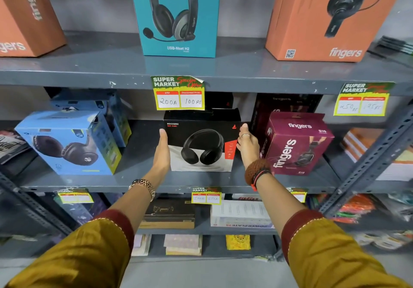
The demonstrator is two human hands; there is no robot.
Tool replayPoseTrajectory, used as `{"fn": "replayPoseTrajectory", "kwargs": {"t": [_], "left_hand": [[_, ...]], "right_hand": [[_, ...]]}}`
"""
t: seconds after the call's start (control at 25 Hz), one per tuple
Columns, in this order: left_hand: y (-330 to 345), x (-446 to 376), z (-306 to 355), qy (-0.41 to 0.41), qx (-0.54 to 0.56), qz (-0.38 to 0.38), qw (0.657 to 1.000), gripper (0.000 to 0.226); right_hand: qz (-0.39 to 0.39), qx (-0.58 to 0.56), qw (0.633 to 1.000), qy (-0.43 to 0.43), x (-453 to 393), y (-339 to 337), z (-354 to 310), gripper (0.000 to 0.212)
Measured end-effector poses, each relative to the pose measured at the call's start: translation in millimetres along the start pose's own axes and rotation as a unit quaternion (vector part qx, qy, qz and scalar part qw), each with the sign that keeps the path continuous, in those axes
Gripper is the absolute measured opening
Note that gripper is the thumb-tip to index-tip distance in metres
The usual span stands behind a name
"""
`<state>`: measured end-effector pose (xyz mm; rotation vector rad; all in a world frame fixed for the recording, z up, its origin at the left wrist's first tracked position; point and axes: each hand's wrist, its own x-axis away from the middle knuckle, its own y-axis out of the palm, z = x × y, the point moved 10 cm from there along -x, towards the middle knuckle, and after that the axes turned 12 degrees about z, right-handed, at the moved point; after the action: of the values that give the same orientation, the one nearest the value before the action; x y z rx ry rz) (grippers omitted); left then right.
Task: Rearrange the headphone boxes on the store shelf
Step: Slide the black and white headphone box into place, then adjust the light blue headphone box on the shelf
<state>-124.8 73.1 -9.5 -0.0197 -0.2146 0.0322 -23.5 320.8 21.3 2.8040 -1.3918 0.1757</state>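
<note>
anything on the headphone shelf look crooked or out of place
Yes: the maroon box is twisted and tilted, not square to the shelf edge. The blue box also sits angled. The black box faces front.

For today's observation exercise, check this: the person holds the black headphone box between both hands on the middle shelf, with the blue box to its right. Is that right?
Not quite. In the head view, the blue box stands left of the black headphone box; the maroon box is on its right. The left hand and right hand do flank it on the middle shelf.
</note>
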Motion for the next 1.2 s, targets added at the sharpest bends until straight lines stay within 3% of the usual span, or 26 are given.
{"fn": "replayPoseTrajectory", "kwargs": {"t": [0.36, 0.52, 0.64, 0.72, 0.84, 0.96, 1.12, 1.2], "left_hand": [[-9, -1, -3, 0.019, -0.029, -0.010, 0.999, 0.078], [-56, -7, -27, -0.002, -0.020, 0.061, 0.998, 0.082], [-124, -25, -36, 0.011, -0.021, 0.168, 0.986, 0.075], [-180, -40, -42, -0.019, -0.044, 0.215, 0.975, 0.078], [-264, -61, -29, -0.016, -0.051, 0.275, 0.960, 0.082], [-333, -92, -2, 0.006, -0.045, 0.277, 0.960, 0.084], [-366, -130, 21, 0.014, 0.027, 0.169, 0.985, 0.078], [-362, -138, 31, 0.012, 0.040, 0.092, 0.995, 0.074]], "right_hand": [[-0.010, 0.019, 0.999, -0.024, 12, -5, -6, 0.053], [0.054, 0.001, 0.989, -0.139, 40, -14, -25, 0.037], [0.117, 0.029, 0.957, -0.265, 77, -3, -47, 0.033], [0.096, 0.034, 0.944, -0.315, 106, 31, -56, 0.032], [-0.001, 0.036, 0.961, -0.275, 136, 106, -49, 0.031], [-0.098, 0.014, 0.982, -0.159, 168, 204, -28, 0.038], [-0.125, -0.033, 0.991, 0.011, 201, 299, 11, 0.049], [-0.139, -0.039, 0.989, 0.037, 212, 330, 22, 0.051]]}}
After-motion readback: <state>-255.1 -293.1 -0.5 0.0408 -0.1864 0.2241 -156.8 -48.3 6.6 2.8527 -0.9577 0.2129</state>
